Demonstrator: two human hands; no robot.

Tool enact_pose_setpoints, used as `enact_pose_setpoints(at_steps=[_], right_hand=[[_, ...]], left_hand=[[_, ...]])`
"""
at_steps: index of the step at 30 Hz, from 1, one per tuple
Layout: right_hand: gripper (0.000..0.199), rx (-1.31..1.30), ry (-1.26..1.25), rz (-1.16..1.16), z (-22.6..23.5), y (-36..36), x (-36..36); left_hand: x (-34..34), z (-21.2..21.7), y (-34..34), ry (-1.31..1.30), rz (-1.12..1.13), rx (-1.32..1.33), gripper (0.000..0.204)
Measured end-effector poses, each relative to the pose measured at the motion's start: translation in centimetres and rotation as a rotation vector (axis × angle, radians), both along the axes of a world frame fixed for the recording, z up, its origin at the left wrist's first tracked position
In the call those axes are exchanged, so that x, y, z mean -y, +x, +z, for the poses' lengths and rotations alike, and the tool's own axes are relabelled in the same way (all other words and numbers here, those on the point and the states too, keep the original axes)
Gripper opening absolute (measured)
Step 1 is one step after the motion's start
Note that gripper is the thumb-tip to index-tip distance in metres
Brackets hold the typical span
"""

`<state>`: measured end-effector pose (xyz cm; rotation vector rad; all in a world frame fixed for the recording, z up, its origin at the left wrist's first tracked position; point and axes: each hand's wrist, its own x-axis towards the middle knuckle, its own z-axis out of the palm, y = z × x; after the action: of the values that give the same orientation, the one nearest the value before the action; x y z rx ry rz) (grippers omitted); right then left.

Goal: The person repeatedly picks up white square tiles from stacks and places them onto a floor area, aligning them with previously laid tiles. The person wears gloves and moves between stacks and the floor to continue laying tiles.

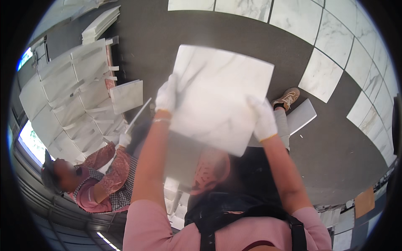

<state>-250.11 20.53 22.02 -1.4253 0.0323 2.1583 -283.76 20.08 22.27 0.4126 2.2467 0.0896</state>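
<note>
I hold a white, grey-veined marble tile (220, 94) up in front of me, tilted, between both white-gloved hands. My left hand (167, 94) grips its left edge, the fingers partly lost behind it. On its right side my right hand (264, 118) is closed over the edge, slightly blurred. Below the slab's lower edge a salmon-coloured patterned thing (212, 169) shows in part; I cannot make out what it is.
Rows of veined tiles (331, 35) lie on the dark floor (146, 33), ahead and to the right. One tile (302, 117) lies beside my shoe (287, 98). At left, stacked tiles (90, 83) stand near a co-worker (104, 184) holding a thin slab (139, 113).
</note>
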Motion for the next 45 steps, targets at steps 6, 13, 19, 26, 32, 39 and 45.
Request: enact_pose_setpoints(at_steps=[6,13,19,26,32,39,45], right_hand=[[0.041,0.307,0.107,0.004,-6.8,5.0,-4.5],[0.056,0.425,0.079,0.022,-8.9,6.8,-5.6],[0.06,0.403,0.147,0.017,-12.5,6.5,-5.7],[0.049,0.507,0.17,0.285,-19.7,6.1,-7.1],[0.046,0.503,0.204,0.331,-27.0,5.1,-5.6],[0.04,0.62,0.138,0.399,-35.3,1.7,-9.9],[0.039,0.568,0.142,0.371,-40.9,0.9,-11.9]], left_hand=[[-1.8,-4.7,6.6,0.343,0.327,0.423,0.058],[-4.4,-4.8,9.1,0.291,0.395,0.604,0.046],[-4.3,-7.9,7.6,0.25,0.671,0.751,0.038],[-4.7,-16.1,5.8,0.304,0.477,0.634,0.036],[-1.7,-25.4,4.5,0.36,0.276,0.506,0.035],[-7.2,-34.1,0.2,0.227,-0.01,0.38,0.047],[-10.3,-39.9,-1.5,0.244,-0.082,0.333,0.054]])
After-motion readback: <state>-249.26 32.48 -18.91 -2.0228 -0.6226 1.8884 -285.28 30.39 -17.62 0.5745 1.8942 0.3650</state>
